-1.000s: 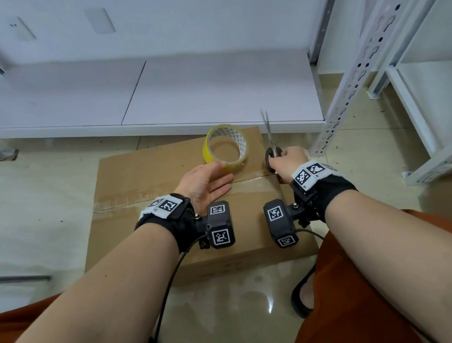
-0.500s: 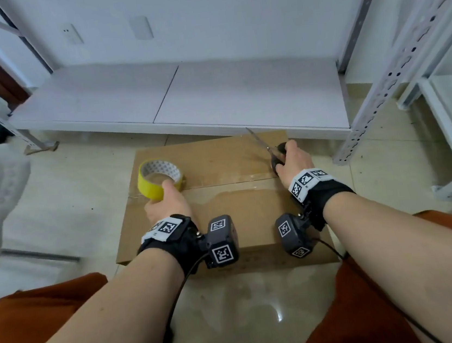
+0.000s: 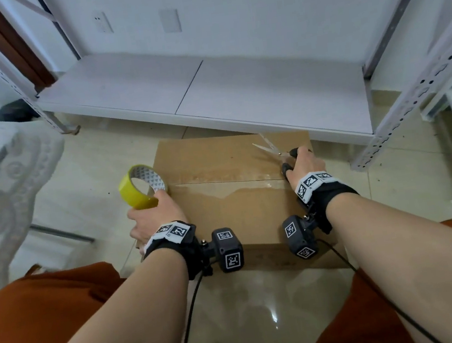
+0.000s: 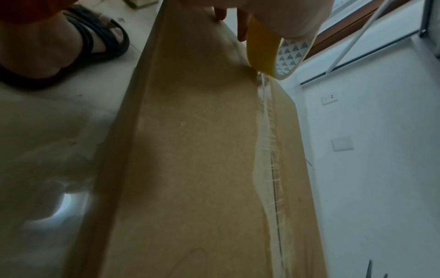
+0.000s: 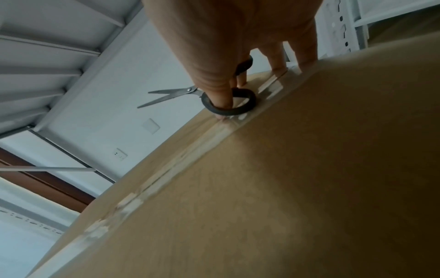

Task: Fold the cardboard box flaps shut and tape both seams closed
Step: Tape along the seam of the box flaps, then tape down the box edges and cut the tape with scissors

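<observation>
1. I see the cardboard box point(image 3: 236, 195) on the tiled floor point(image 3: 77, 175), just in front of the low white shelf point(image 3: 209, 88), with its top flaps folded flat.
2. My judgement: the flap folding is done. A strip of clear tape point(image 3: 229, 181) runs across the centre seam from the left edge to the right edge, so this seam looks nearly closed.
3. The strip appears uncut: in the left wrist view it leads straight up into the tape roll point(image 4: 264, 56) at the box's left edge.
4. My left hand point(image 3: 153, 217) grips the yellow tape roll point(image 3: 142, 186), fingers curled round its rim, just past the box's left end.
5. My right hand point(image 3: 304, 166) holds the scissors point(image 3: 275, 151) with fingers through the black handle loops while its fingertips point(image 5: 307, 62) press the tape end down at the right edge. The blades stand parted and point away over the box top.
6. Left to do, as I judge it: cut the strip at the left end, smooth it, then tape the 2nd seam, which I cannot see from here.
7. Count: 1 box, 1 tape roll, 1 pair of scissors, 1 taped seam visible, 2 hands, both occupied.
</observation>
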Motion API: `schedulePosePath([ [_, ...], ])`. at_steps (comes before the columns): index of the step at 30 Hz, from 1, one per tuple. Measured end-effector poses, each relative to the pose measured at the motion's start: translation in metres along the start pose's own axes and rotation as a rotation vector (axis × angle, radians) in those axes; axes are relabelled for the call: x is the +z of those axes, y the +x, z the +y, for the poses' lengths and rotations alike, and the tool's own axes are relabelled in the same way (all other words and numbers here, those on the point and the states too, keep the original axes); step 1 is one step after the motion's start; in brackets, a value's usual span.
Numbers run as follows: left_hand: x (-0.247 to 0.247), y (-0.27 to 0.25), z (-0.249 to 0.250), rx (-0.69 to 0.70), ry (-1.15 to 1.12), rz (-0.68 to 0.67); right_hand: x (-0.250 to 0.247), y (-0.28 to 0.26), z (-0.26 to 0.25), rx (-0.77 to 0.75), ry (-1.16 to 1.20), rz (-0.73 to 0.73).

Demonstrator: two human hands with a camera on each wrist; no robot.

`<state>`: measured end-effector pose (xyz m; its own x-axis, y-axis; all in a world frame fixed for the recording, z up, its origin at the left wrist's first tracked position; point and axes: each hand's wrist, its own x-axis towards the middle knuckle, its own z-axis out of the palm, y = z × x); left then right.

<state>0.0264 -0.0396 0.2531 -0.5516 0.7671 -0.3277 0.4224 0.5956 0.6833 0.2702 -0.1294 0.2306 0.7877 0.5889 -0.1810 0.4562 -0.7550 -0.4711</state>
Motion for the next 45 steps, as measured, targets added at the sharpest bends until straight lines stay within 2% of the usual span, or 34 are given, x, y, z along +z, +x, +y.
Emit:
schedulePosePath([
  [7,0.004,0.008,-0.011,0.077,0.029,0.075,0.002,0.0,-0.003,0.053,0.026,0.016],
  [10,0.005,0.002,-0.015,0.015,0.025,0.096,0.002,0.0,-0.005,0.064,0.033,0.024],
  [12,0.009,-0.004,-0.014,0.011,0.028,0.045,0.002,0.0,-0.004,0.076,0.041,0.028],
  [19,0.02,0.015,0.019,0.207,0.036,-0.116,-0.007,-0.011,-0.009,0.037,-0.002,0.003],
  [22,0.027,0.013,0.041,0.21,0.06,-0.205,-0.005,-0.024,-0.026,0.037,0.011,-0.027],
  [26,0.034,0.012,0.06,0.238,0.034,-0.272,-0.001,-0.026,-0.058,0.063,0.045,-0.199],
  [28,0.034,0.017,0.064,0.229,0.002,-0.293,-0.002,-0.02,-0.067,0.062,0.083,-0.21],
  [31,0.031,0.02,0.063,0.176,-0.03,-0.327,-0.007,-0.002,-0.067,0.039,0.099,-0.021],
  [33,0.032,0.018,0.059,0.149,-0.049,-0.346,-0.01,0.016,-0.063,0.025,0.066,0.025],
  [40,0.043,0.014,0.06,0.083,-0.086,-0.34,-0.004,0.061,-0.066,0.05,0.005,-0.122],
  [45,0.046,0.021,0.064,0.066,-0.045,-0.323,0.0,0.061,-0.067,0.035,-0.161,-0.058],
])
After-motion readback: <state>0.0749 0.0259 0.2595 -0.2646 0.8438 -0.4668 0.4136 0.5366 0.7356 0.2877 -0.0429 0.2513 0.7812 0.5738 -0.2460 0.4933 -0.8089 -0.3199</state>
